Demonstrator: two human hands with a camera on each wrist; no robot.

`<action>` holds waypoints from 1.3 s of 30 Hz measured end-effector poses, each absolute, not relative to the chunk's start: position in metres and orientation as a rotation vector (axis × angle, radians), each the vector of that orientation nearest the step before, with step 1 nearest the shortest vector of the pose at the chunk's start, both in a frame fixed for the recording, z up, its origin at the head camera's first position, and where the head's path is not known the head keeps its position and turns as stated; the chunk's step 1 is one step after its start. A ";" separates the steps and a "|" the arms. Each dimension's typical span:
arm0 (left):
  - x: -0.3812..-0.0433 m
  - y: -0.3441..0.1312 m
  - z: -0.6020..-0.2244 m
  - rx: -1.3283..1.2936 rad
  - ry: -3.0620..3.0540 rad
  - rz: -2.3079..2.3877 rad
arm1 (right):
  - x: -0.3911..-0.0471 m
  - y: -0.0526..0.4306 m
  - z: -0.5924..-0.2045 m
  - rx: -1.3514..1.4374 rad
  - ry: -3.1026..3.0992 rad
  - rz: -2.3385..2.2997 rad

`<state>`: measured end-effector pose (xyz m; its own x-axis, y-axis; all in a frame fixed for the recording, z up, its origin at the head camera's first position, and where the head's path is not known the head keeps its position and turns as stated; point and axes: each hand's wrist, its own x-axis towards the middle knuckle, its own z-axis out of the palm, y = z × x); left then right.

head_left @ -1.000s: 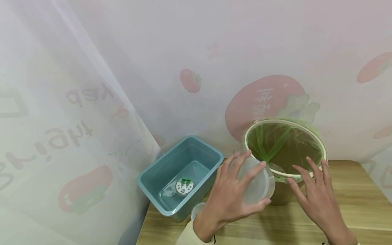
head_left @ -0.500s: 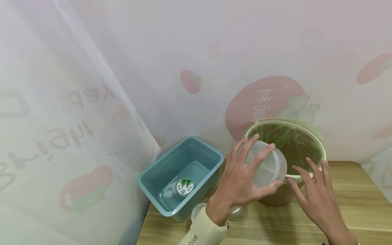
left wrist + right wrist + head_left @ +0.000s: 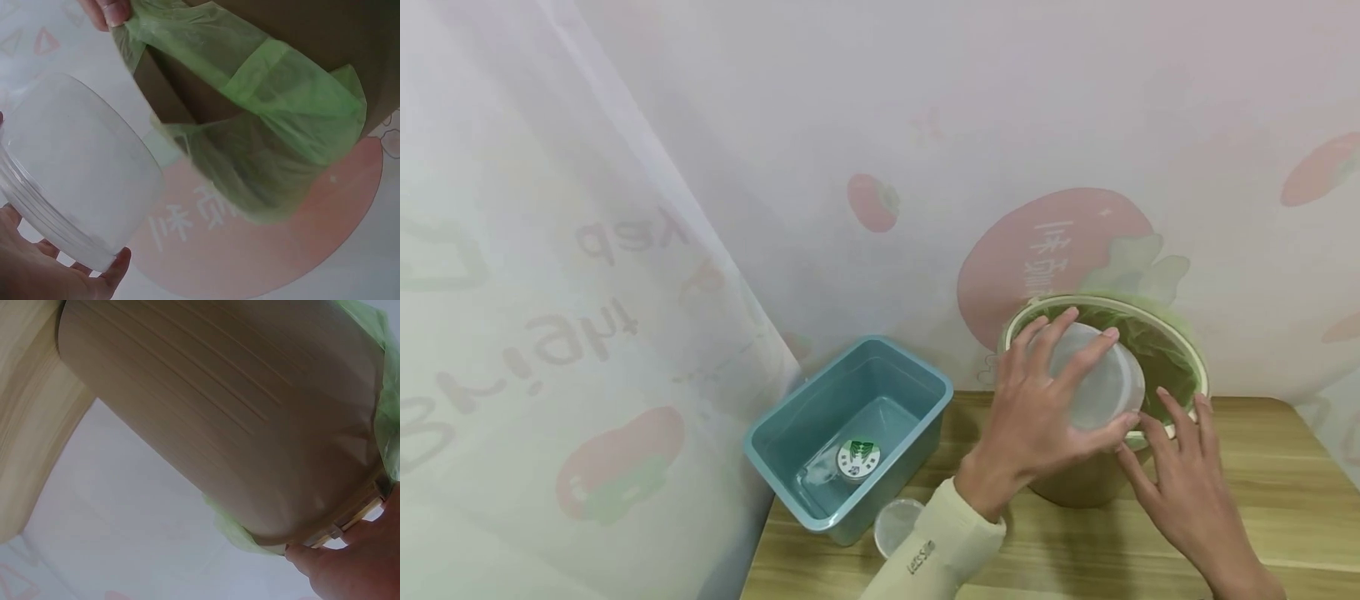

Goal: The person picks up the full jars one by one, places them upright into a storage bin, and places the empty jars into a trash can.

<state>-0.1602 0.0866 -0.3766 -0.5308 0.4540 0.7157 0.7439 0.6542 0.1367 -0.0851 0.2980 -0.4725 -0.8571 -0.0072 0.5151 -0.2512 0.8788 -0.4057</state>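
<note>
My left hand (image 3: 1037, 408) holds a clear plastic jar (image 3: 1097, 379) with spread, curved fingers and thumb, over the near left part of the trash bin's mouth. In the left wrist view the jar (image 3: 81, 169) is see-through, with a ridged neck and fingertips along it. The brown trash bin (image 3: 1078, 483) has a pale rim ring and a thin green bag (image 3: 300, 112) lining it. On its near right rim, my right hand (image 3: 1187, 475) grips with fingers over the ring and thumb outside. The right wrist view shows the ribbed bin wall (image 3: 206, 412) and this grip.
Left of the bin stands a teal plastic basin (image 3: 898, 471). Inside it lies a small round container (image 3: 858, 460) with a green leaf print. A clear round plastic piece (image 3: 897, 527) is on the wooden table (image 3: 1247, 475), partly behind the left sleeve. A printed curtain hangs behind.
My left hand has carried the jar rightward and farther away, from beside the bin's left rim to over its mouth. My right hand has stayed on the rim.
</note>
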 end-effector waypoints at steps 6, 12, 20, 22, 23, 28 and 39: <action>-0.170 0.103 -0.380 -0.892 -2.291 -0.566 | -0.086 0.298 -0.471 0.176 -2.532 0.654; -0.180 0.108 -0.388 -0.826 -2.348 -0.564 | -0.087 0.294 -0.472 0.177 -2.523 0.663; -0.195 0.114 -0.394 -0.768 -2.452 -0.479 | -0.088 0.294 -0.471 0.189 -2.512 0.653; -0.197 0.117 -0.394 -0.754 -2.503 -0.446 | -0.088 0.293 -0.472 0.186 -2.519 0.656; -0.199 0.117 -0.394 -0.747 -2.530 -0.429 | -0.088 0.293 -0.472 0.184 -2.523 0.660; -0.203 0.121 -0.394 -0.747 -2.638 -0.351 | -0.088 0.291 -0.474 0.168 -2.536 0.677; -0.200 0.114 -0.399 -0.814 -2.710 -0.313 | -0.089 0.290 -0.474 0.184 -2.521 0.673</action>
<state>-0.1999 0.1144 -0.3986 -0.7969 0.5008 0.3379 0.5647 0.8162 0.1220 -0.0889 0.2896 -0.4737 -0.8559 0.0026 0.5171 -0.2556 0.8672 -0.4274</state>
